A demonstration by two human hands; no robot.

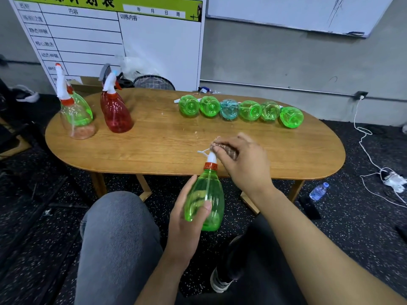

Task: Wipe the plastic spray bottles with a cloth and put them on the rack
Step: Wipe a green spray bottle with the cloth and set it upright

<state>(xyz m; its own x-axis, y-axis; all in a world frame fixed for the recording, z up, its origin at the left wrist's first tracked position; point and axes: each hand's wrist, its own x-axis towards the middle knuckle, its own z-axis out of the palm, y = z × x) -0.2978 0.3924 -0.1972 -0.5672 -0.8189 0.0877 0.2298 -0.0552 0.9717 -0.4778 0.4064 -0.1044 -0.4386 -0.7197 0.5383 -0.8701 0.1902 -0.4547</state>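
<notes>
L hand (pixel 187 219) grips clear green spray bottle (pixel 206 199), red collar; R hand (pixel 241 160) clutches cloth (pixel 224 148) w/ curled fingers.

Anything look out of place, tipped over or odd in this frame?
Six bottles lie on their sides in a row at the table's far edge, while three stand upright at left. A water bottle lies on the floor. No spill shows.

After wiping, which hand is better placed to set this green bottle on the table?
Left. The left hand already grips the green bottle round its body, while the right hand holds the cloth.
</notes>
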